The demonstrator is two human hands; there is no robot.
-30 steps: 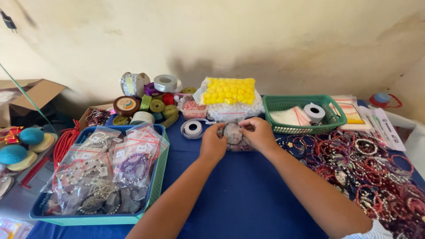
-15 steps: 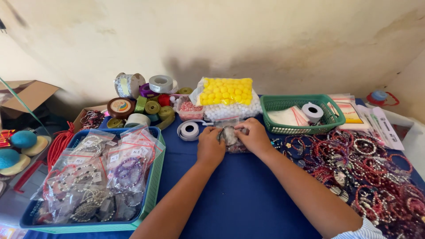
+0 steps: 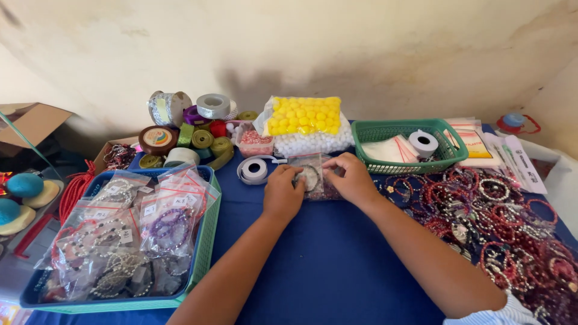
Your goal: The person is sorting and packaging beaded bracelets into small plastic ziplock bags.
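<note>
The left hand (image 3: 283, 194) and the right hand (image 3: 352, 179) both pinch a small clear bag (image 3: 311, 176) with a bracelet inside. The bag lies on the blue tablecloth (image 3: 325, 265), near a tape roll (image 3: 254, 170).

Blue cloth (image 3: 337, 265) free (tray (image 3: 208, 241), bracelets (image 3: 512, 222) flank).

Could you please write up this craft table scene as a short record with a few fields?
left hand: pinches the left edge of a small clear bag
right hand: holds the bag's right side
bag contents: a beaded bracelet, as far as shows
surface: blue cloth
left of hands: blue tray of bagged bracelets
right of hands: loose bracelets, green basket
behind: ribbon spools, bag of yellow balls
</note>
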